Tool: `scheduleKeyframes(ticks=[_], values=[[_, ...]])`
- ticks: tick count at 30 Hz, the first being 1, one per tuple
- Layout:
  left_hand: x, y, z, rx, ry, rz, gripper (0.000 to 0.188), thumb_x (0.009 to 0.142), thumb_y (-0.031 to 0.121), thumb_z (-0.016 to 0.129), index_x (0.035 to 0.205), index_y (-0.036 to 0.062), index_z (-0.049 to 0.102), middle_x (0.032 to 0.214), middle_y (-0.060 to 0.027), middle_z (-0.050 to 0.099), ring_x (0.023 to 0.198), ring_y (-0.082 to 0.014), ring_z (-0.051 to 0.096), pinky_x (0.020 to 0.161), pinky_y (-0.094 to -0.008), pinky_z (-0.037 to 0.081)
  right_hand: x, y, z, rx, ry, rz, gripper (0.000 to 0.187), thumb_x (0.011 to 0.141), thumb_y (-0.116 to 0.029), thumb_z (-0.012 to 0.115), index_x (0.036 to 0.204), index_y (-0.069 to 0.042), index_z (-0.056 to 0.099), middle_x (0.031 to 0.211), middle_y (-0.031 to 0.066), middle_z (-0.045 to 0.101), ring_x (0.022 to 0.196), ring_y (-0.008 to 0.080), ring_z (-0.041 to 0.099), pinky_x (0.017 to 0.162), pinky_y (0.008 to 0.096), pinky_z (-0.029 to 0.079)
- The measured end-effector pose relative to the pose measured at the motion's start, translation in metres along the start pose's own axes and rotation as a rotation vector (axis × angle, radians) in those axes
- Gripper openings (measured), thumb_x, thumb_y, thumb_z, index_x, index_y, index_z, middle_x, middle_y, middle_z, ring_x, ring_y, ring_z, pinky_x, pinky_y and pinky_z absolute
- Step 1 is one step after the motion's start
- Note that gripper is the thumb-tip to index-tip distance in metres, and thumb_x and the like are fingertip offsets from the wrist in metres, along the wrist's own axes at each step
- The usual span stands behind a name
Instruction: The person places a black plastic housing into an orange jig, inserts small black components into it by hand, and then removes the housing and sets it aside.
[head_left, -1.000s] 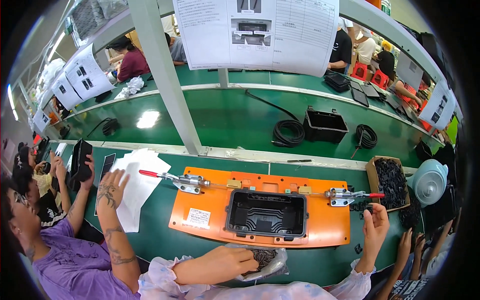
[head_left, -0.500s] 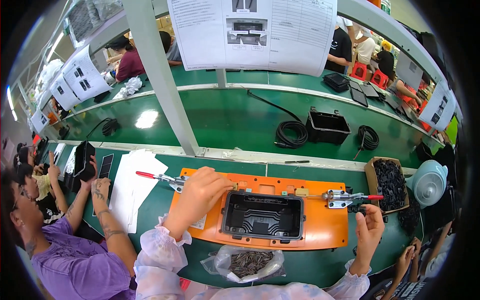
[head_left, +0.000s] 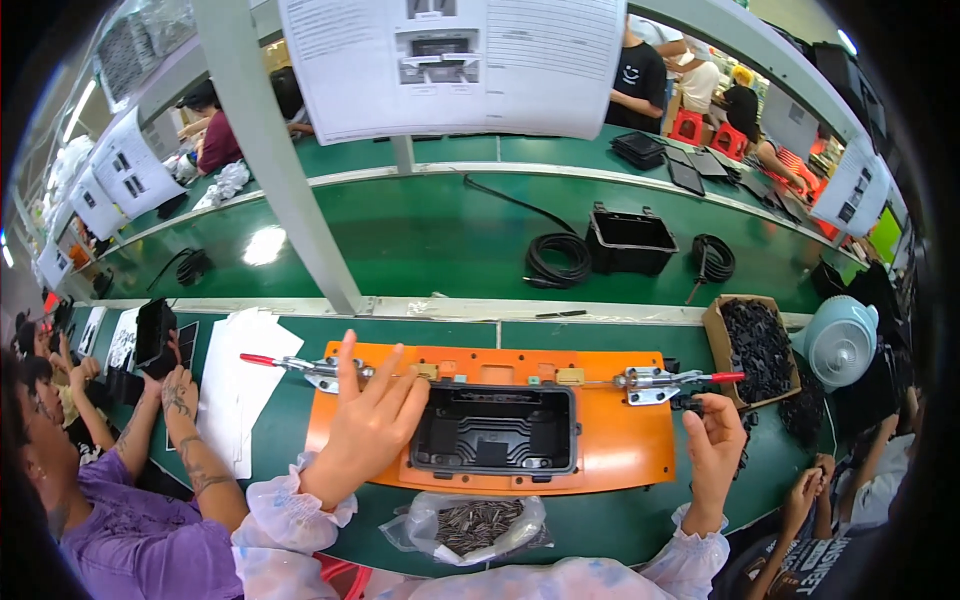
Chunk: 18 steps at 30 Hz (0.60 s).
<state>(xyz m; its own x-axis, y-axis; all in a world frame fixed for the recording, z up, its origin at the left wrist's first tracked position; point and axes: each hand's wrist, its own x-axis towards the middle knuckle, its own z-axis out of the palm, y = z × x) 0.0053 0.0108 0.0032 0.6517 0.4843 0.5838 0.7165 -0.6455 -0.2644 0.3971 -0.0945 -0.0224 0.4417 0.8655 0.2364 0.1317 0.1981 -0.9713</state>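
Observation:
On an orange fixture plate sits an open black plastic box, its hollow side up. My left hand is open over the plate's left part, fingers spread, beside the left toggle clamp and the box's upper left corner. My right hand is closed at the plate's right edge, pinching a small black plastic part just below the right toggle clamp. The clamps have red handles pointing outward. Close to me, a clear plastic bag holds many small metal pins.
A cardboard box of black parts and a light blue fan stand at right. White sheets lie at left beside a person in purple. Beyond the ledge are another black box and coiled cables.
My left fingers have spread and lifted from the fixture's top edge. The right hand remains beside the right clamp. The whole view has shifted, moving the scene leftward.

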Motion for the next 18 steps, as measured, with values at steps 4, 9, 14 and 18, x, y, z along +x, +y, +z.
scheduleKeyframes(ticks=[4, 9, 14, 18], values=[[0.007, 0.008, -0.022, 0.174, -0.162, 0.045, 0.009, 0.083, 0.007, 0.064, 0.09, 0.0018, 0.062, 0.103, -0.0165, 0.071, 0.119, -0.0327, 0.063, 0.113, -0.0734, 0.028, 0.001, -0.001, 0.008, 0.016, -0.002, -0.004, 0.022, 0.091, 0.001, 0.071, 0.111, -0.001, 0.062, 0.09, -0.0044, 0.06, 0.066, -0.0001, 0.046, 0.054, 0.0166, 0.033], [0.024, 0.025, -0.024, 0.399, -0.358, 0.181, 0.01, 0.082, 0.008, 0.062, 0.09, 0.0024, 0.059, 0.105, -0.0192, 0.07, 0.118, -0.0352, 0.063, 0.114, -0.0727, 0.027, 0.0, 0.003, 0.008, 0.038, -0.059, 0.008, 0.021, 0.091, 0.003, 0.07, 0.11, 0.001, 0.062, 0.092, -0.0022, 0.063, 0.069, 0.0003, 0.051, 0.059, 0.0163, 0.038], [0.075, 0.032, -0.01, -0.157, -0.067, 0.14, 0.011, 0.082, 0.009, 0.064, 0.09, 0.0034, 0.059, 0.093, -0.0127, 0.069, 0.11, -0.0285, 0.066, 0.113, -0.0689, 0.028, -0.004, 0.002, 0.012, 0.085, -0.139, 0.041, 0.021, 0.091, 0.004, 0.069, 0.111, 0.002, 0.062, 0.097, 0.0005, 0.066, 0.075, 0.002, 0.056, 0.065, 0.0165, 0.042], [0.101, 0.05, 0.04, -0.582, 0.002, 0.142, 0.011, 0.081, 0.009, 0.065, 0.093, 0.0081, 0.064, 0.09, -0.005, 0.064, 0.096, -0.02, 0.064, 0.112, -0.0661, 0.029, -0.003, 0.001, 0.019, 0.083, -0.203, 0.068, 0.022, 0.091, 0.005, 0.07, 0.111, 0.002, 0.062, 0.096, 0.0004, 0.066, 0.076, 0.0022, 0.057, 0.066, 0.0169, 0.043]])
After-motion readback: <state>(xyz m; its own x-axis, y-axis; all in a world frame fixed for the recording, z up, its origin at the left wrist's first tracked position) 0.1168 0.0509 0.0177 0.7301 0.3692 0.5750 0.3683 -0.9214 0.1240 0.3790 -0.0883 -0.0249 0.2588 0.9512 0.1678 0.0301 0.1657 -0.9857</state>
